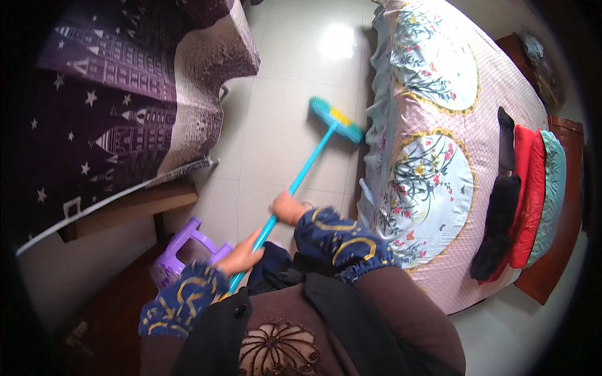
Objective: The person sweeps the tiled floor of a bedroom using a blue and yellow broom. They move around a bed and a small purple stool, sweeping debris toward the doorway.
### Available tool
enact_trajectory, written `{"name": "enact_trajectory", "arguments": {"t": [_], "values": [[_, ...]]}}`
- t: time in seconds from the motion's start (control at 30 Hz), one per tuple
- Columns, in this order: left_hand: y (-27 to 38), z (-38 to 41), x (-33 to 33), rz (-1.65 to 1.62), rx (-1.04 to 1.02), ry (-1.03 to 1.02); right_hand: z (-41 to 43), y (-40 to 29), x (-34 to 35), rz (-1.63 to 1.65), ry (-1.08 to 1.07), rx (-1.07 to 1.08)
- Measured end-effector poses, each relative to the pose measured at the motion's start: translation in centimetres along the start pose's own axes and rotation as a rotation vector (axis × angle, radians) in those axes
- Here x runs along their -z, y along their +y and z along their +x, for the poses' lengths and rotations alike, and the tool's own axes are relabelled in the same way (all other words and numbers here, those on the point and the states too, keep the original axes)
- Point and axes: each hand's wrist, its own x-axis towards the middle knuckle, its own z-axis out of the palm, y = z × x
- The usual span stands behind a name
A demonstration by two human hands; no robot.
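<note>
A turquoise push broom (308, 162) slants across the view, its long handle running from my waist up to the right. My right hand (288, 208) is wrapped around the middle of the handle. Lower down, nearer its yellow end, my left hand (241, 256) grips the same handle. The broom head (335, 120), turquoise with a yellow middle and slightly blurred, is at the pale tiled floor (282, 117). Its right end is close to the hanging edge of the bed skirt (374, 120). Patterned navy sleeve covers are on both my forearms.
To the right stands a bed with a pink floral cover (489, 94); folded red bedding (524, 188) and dark clothing (496, 230) lie on it. A purple plastic stool (176, 254) is at my left, below a wooden ledge (136, 207) and a purple castle-print cloth (131, 94).
</note>
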Motion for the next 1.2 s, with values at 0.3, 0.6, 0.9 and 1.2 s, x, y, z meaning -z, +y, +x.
{"name": "enact_trajectory", "arguments": {"t": [0.3, 0.6, 0.9, 1.2], "values": [[1.1, -0.5, 8.5, 0.039, -0.158, 0.064, 6.0, 2.5, 6.3, 0.180, 0.048, 0.084], [16.6, 11.1, 17.7, -0.390, -0.144, 0.009, 14.8, 20.0, 15.7, -0.062, 0.256, -0.323], [5.8, 2.9, 23.8, 0.178, -0.489, 0.212, 21.0, 10.8, 15.3, 0.175, -0.069, 0.169], [31.4, 19.4, 29.4, -0.221, -0.224, 0.221, 24.2, 38.2, 26.6, 0.051, 0.214, -0.174]]}}
